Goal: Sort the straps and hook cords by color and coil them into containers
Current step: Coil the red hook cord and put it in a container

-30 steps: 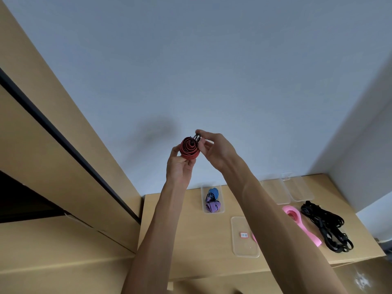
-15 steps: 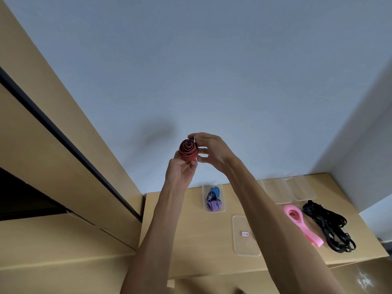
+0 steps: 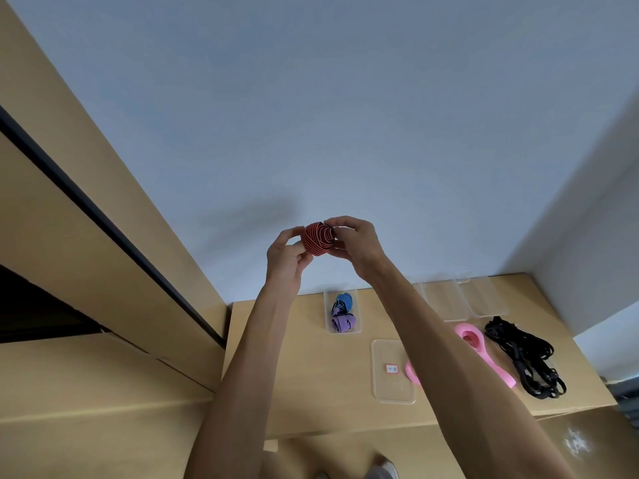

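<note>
1. Since your right arm cuts across the table (image 3: 294, 375), part of the pink strap (image 3: 484, 354) is hidden behind it; only a small pink bit shows left of the forearm, next to the lid (image 3: 392, 371). Can't tell if that's the same strap or a second one.
2. Your feet at the bottom edge are cropped, and the two clear boxes (image 3: 463, 299) at the back are hard to make out against the wood.
3. The red coil (image 3: 318, 238), red with black stripes, sits up in the air between your hands, well above the table. Your left hand (image 3: 285, 257) pinches its left side with curled fingers, and your right hand (image 3: 356, 245) grips the right side, fingertips curled over the top. Both are holding it.
4. Straight below the coil, a tub (image 3: 342, 312) holds a blue coil (image 3: 343, 301) and a purple coil (image 3: 342, 322), touching each other.
5. The black cords (image 3: 522, 357) lie in a loose heap just right of the pink strap.
6. The lid has a small red-bordered sticker (image 3: 391, 368), but the writing is too tiny to read.
</note>
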